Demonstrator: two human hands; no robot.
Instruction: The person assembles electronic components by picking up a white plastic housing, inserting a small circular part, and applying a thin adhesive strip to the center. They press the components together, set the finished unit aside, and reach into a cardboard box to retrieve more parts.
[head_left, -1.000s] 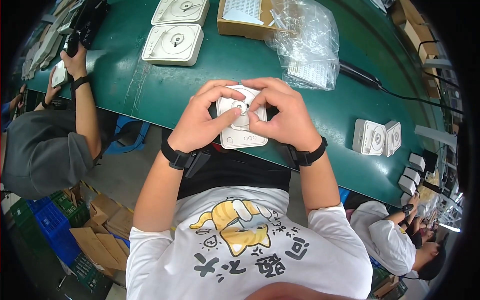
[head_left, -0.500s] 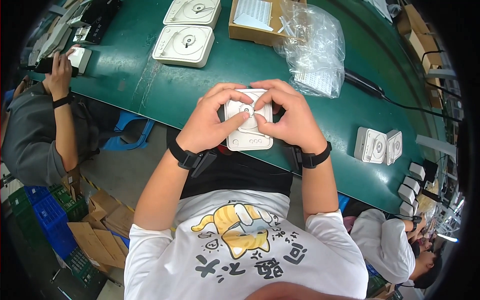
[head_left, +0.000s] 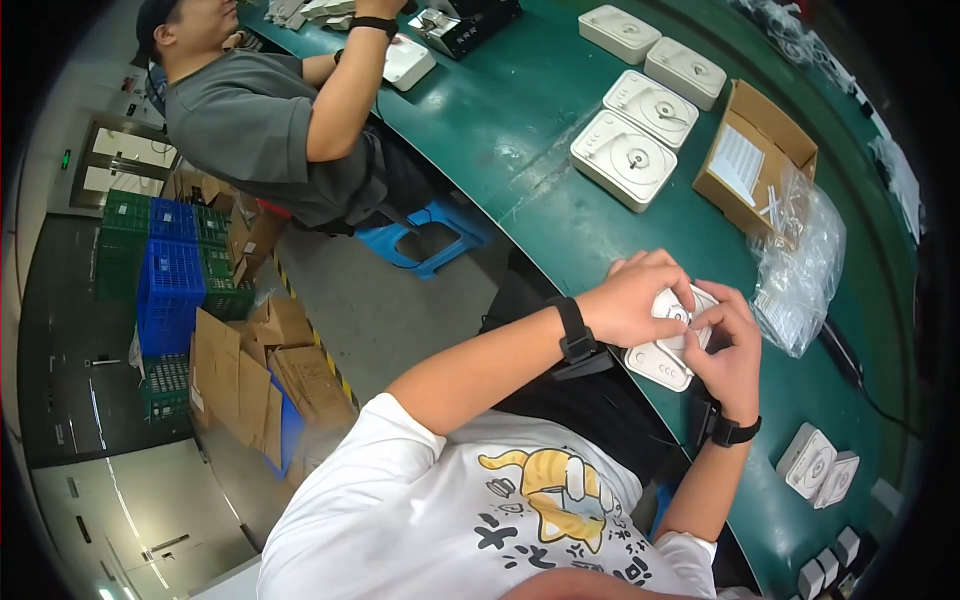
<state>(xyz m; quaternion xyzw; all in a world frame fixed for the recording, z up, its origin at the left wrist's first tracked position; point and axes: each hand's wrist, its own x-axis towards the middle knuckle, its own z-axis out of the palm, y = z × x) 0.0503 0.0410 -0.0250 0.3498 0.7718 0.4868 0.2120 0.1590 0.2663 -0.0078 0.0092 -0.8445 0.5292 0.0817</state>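
A white turntable-style player (head_left: 657, 369) with a round disc recess and a central hub rests at the near edge of the green table. My left hand (head_left: 637, 302) curls over its left side, thumb by the hub and index finger bent across the top. From the right, my right hand (head_left: 732, 352) has its fingers closed over the disc area, thumb and index finger close together beside the hub. Any small part between those fingertips is hidden. The near end of the player, with its row of round buttons, shows below my hands.
Several similar players (head_left: 622, 160) stand farther back on the table (head_left: 520, 150). Beyond my hands are an open cardboard box (head_left: 730, 195) and clear plastic bags (head_left: 800, 270). Two smaller players (head_left: 808, 460) lie at right. A co-worker (head_left: 270, 130) sits at left by a blue stool (head_left: 425, 240).
The view has swung left, so the table and my hands appear farther right and crates and a door come into sight. Both hands stay on the player, fingers still at its hub.
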